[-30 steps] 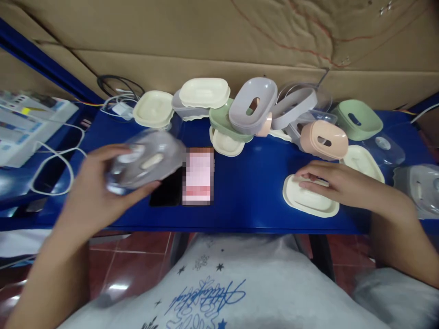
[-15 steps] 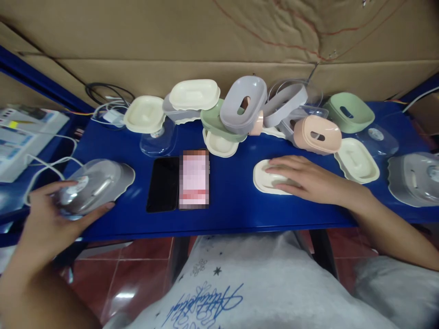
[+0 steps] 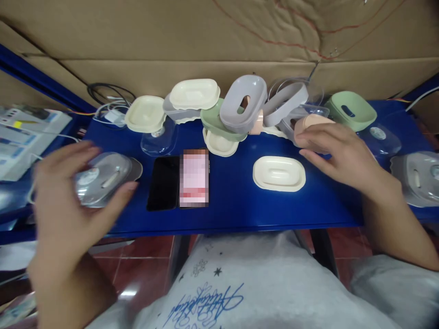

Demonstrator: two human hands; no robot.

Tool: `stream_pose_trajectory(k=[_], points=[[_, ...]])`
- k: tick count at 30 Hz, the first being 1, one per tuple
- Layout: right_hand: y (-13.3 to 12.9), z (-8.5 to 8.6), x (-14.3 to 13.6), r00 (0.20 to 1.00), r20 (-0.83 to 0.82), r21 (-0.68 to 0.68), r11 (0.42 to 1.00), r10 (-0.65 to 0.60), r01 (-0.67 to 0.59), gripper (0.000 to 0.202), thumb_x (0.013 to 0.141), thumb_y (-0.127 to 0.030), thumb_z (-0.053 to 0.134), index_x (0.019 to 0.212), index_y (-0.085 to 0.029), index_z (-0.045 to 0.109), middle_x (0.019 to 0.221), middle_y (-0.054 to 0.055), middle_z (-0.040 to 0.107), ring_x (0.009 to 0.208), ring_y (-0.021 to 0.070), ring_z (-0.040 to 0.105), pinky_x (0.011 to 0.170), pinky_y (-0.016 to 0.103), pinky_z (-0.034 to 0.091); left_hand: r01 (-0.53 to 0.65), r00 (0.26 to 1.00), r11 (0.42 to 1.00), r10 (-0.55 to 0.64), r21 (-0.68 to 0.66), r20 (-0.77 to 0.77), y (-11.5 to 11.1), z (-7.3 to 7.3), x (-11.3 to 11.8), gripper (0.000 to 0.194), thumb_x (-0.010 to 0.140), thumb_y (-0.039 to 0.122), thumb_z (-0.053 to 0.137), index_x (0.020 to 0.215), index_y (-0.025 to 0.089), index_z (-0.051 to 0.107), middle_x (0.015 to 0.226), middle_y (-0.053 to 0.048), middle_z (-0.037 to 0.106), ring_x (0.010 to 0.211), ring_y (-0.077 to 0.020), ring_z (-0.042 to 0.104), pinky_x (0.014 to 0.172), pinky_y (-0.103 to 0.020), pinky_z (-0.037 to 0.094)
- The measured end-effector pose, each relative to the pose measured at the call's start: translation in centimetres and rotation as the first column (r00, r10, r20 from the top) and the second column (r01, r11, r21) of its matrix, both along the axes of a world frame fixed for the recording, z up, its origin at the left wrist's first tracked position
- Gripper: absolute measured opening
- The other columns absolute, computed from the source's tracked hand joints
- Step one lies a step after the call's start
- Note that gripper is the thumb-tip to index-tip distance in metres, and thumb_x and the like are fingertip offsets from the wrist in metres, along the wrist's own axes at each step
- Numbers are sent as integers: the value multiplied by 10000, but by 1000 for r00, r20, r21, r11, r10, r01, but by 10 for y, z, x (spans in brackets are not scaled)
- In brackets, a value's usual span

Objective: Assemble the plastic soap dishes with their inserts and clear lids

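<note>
My left hand (image 3: 72, 196), its fingers spread, is over the near side of a grey oval box with a clear plastic cover (image 3: 106, 176) at the left of the table. My right hand (image 3: 343, 157) has its thumb and fingers apart at a peach plastic shell (image 3: 313, 121); the hand hides much of the shell, so I cannot tell whether the fingertips touch it. A cream oval tray with a raised ridge (image 3: 279, 173) lies face up on the blue table (image 3: 233, 214), left of my right hand.
Two phones (image 3: 163, 183) lie side by side at centre left. Behind them is a pile of cream, green and grey shells (image 3: 243, 98). A green shell (image 3: 353, 109) and a covered grey box (image 3: 421, 176) stand at the right. Cables (image 3: 113, 103) and a white power strip (image 3: 34, 146) are at left.
My right hand has left the cream tray and moved right to the peach shell. My left hand has lifted and come off the covered grey box, which has shifted slightly right.
</note>
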State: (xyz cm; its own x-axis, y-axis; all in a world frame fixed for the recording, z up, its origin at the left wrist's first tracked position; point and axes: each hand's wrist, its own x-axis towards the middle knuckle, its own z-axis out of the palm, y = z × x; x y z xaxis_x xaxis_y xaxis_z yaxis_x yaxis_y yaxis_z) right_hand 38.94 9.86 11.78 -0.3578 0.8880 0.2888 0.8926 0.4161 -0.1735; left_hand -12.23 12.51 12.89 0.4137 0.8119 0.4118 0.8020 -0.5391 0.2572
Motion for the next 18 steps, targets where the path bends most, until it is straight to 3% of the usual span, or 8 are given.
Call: stream_pose_trajectory(k=[1, 2, 4, 6, 9, 11, 14, 18], points=[[0, 0, 5, 999, 28, 5, 999, -44, 44, 391, 1090, -432, 534, 1383, -226, 693, 1407, 174, 695, 1360, 420, 634, 1149, 624, 505, 130, 990, 992, -130, -3, -50, 3, 3, 25, 817, 975, 307, 776, 1670, 327, 348, 1663, -129, 459, 1540, -427, 443, 1264, -654, 386], [1, -1, 11, 994, 59, 1, 996, -88, 88, 402, 1083, -451, 543, 1370, -212, 692, 1388, 186, 697, 1327, 434, 649, 1117, 627, 523, 304, 943, 950, -310, -67, -117, 5, 3, 51, 721, 1009, 295, 742, 1644, 291, 401, 1639, -140, 504, 1497, -386, 518, 1232, -587, 450], [2, -7, 23, 979, 123, -20, 986, -161, 164, 445, 1058, -483, 583, 1391, -199, 666, 1386, 192, 696, 1265, 450, 680, 1046, 631, 563, 610, 766, 785, -619, -106, -174, 11, -4, 104, 574, 1053, 350, 698, 1580, 238, 500, 1648, -161, 514, 1466, -345, 568, 1202, -522, 493], [4, -15, 33, 969, 169, -43, 981, -177, 187, 519, 1026, -491, 635, 1455, -201, 617, 1438, 185, 681, 1260, 451, 691, 1003, 618, 591, 747, 602, 647, -756, -152, -259, 15, -17, 148, 517, 1045, 350, 716, 1531, 245, 575, 1638, -158, 538, 1491, -344, 552, 1226, -524, 466], [6, -24, 38, 961, 217, -42, 981, -174, 187, 564, 1011, -405, 649, 1531, -205, 561, 1513, 174, 652, 1295, 448, 685, 975, 591, 609, 826, 501, 553, -809, -108, -307, 18, -35, 185, 453, 1035, 324, 728, 1463, 208, 634, 1538, -174, 628, 1453, -322, 590, 1204, -486, 471], [4, -24, 33, 951, 233, -9, 977, -205, 213, 524, 1032, -326, 597, 1544, -217, 569, 1498, 163, 673, 1279, 442, 699, 953, 577, 609, 835, 488, 544, -800, -80, -350, 19, -41, 190, 373, 1047, 235, 687, 1415, 190, 656, 1409, -161, 702, 1353, -293, 656, 1134, -437, 506], [-6, -17, 14, 956, 195, 92, 975, -219, 204, 480, 1080, -272, 499, 1546, -215, 598, 1447, 165, 711, 1265, 427, 709, 972, 567, 577, 824, 492, 563, -768, -66, -410, 19, -42, 176, 327, 1052, 85, 588, 1348, 192, 676, 1241, -111, 756, 1148, -241, 722, 1003, -377, 540], [-25, -11, -28, 994, 110, 155, 988, -7, -10, 601, 1058, -169, 513, 1649, -274, 495, 1446, 111, 727, 1272, 373, 705, 1009, 531, 528, 788, 568, 614, -753, -44, -333, 16, -40, 144, 445, 1039, 28, 552, 1449, 189, 618, 1307, -114, 745, 1185, -239, 711, 981, -366, 548]])
